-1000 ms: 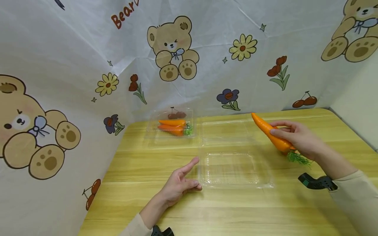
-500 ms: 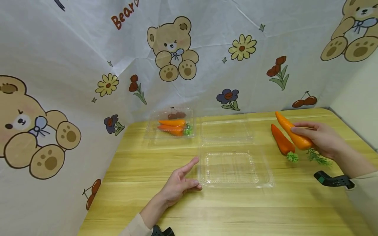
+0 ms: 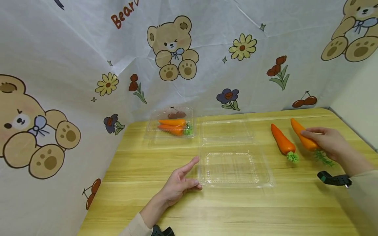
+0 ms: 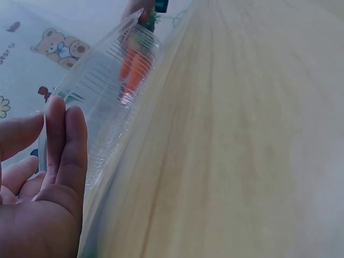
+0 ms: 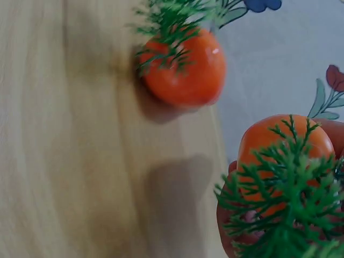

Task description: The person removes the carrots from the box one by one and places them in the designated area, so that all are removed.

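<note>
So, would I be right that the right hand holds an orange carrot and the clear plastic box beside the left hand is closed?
Not quite: the clear rectangular plastic box beside the left hand is open, as the head view shows.

**Printed white sheet (image 3: 209, 39) around yellowish wood-grain table (image 3: 230, 208)**

Behind and left of the table, the creased sheet catches light and shows tan cartoon bears (image 3: 172, 49) and yellow daisies (image 3: 242, 47). Right of the table stands a plain off-white wall (image 3: 358, 95).

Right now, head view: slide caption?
Right hand grips one carrot beside another carrot; left hand at an open clear container.
</note>
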`<state>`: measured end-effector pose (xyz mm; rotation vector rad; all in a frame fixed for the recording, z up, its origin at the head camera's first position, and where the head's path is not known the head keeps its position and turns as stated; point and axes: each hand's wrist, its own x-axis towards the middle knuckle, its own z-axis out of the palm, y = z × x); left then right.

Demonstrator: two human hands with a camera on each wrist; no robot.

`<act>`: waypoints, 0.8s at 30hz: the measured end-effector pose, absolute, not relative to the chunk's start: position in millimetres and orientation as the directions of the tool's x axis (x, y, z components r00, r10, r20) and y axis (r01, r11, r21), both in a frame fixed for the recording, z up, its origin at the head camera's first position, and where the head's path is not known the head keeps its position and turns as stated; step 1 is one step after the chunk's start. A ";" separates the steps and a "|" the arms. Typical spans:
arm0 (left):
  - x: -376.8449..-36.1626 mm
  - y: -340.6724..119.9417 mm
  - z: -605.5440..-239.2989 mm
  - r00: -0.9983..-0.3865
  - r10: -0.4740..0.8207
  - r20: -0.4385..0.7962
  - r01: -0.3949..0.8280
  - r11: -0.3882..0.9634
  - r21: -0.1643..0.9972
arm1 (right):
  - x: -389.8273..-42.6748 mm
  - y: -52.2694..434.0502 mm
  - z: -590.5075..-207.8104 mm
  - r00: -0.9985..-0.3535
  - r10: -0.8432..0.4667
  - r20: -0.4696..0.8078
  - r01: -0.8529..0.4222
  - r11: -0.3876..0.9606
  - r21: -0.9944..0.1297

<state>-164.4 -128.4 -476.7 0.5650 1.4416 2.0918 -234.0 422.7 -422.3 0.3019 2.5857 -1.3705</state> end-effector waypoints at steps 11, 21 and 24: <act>-164.2 -129.6 -477.8 -0.768 0.639 0.035 -0.190 -0.280 0.941 | -242.5 419.0 -443.6 -0.964 0.139 -0.228 0.260 0.685 -0.681; -165.0 -129.0 -476.9 -0.769 0.638 0.038 -0.183 -0.276 0.944 | -248.4 414.5 -446.6 -0.978 0.143 -0.150 0.204 0.780 -0.592; -165.1 -129.2 -477.2 -0.771 0.635 0.035 -0.183 -0.274 0.944 | -250.1 414.7 -447.2 -0.977 0.148 -0.151 0.210 0.783 -0.586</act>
